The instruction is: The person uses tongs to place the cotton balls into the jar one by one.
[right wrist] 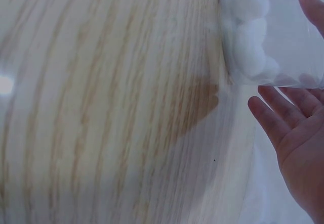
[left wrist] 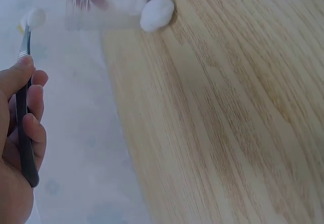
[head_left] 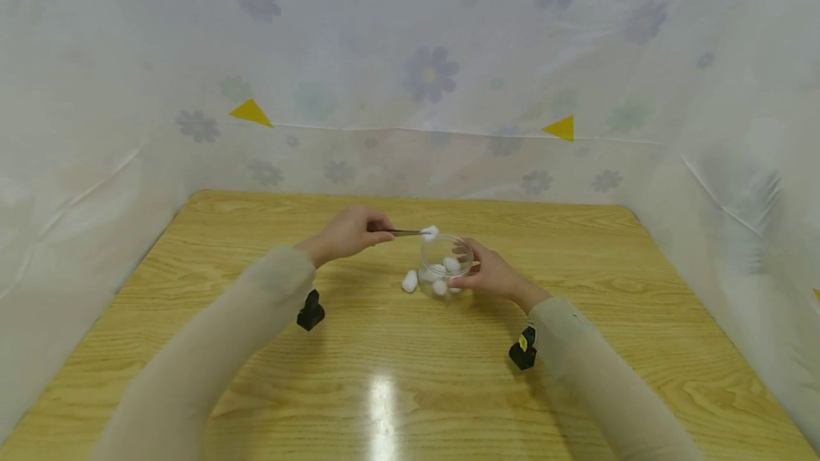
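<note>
My left hand (head_left: 351, 235) grips dark metal tweezers (head_left: 405, 232), with the thumb and curled fingers around the shaft in the left wrist view. A white cotton ball (head_left: 430, 232) is pinched at the tweezers' tips, just above the far left of the rim of a clear jar (head_left: 421, 260). Several cotton balls lie inside the jar, as the right wrist view (right wrist: 251, 37) also shows. My right hand (head_left: 492, 274) holds the jar from its right side, thumb toward the front and fingers behind. One loose cotton ball (left wrist: 157, 14) sits on the table beside the jar's left.
The wood-grain table (head_left: 384, 347) reaches back to a pale floral curtain (head_left: 359, 55), which also hangs at both sides. Yellow triangles (head_left: 252, 112) mark the curtain. Small black devices hang below both wrists, the left one (head_left: 310, 310) near the table's middle.
</note>
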Demonstrator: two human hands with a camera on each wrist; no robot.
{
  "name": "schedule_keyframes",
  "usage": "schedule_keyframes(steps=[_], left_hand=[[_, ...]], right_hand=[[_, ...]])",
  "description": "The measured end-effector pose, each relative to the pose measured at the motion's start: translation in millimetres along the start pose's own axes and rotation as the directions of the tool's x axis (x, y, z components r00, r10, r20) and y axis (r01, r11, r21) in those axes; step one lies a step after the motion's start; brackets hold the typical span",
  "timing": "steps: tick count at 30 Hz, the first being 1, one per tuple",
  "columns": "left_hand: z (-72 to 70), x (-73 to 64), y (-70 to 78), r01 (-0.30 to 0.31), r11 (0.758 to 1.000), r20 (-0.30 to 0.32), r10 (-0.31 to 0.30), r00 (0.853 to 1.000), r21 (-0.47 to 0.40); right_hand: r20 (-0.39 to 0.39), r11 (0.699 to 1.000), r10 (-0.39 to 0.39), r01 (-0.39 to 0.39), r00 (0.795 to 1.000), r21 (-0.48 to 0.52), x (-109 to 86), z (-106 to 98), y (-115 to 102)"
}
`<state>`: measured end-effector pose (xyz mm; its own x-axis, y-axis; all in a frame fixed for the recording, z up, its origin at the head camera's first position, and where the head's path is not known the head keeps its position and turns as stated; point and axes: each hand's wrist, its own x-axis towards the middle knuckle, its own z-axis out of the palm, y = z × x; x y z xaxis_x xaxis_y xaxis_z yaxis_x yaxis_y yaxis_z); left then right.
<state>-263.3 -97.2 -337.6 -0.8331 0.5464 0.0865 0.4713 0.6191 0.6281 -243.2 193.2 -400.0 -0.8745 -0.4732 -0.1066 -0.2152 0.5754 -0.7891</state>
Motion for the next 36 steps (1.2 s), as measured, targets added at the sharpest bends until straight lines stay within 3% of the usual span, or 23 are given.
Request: schedule_keyframes(steps=[21,29,36], left_hand=[[18.7,14.8,6.5,-0.056,0.998,0.016,0.056,0.998,0.009],[22.3,17.5,8.2,-0.043,0.999,0.03,0.044,0.999,-0.004],[25.4,19.7,8.2,-0.034,0.999,0.041,0.033,0.999,0.005]], right_hand=[[-0.007,1.0,-0.008,0.008,1.0,-0.015,2.1,1,4],[0.015,1.0,0.0,0.0,1.0,-0.005,-4.9,-1,-16],[0.0,1.0,-0.003,0.003,1.0,-0.006,2.2,1,4]])
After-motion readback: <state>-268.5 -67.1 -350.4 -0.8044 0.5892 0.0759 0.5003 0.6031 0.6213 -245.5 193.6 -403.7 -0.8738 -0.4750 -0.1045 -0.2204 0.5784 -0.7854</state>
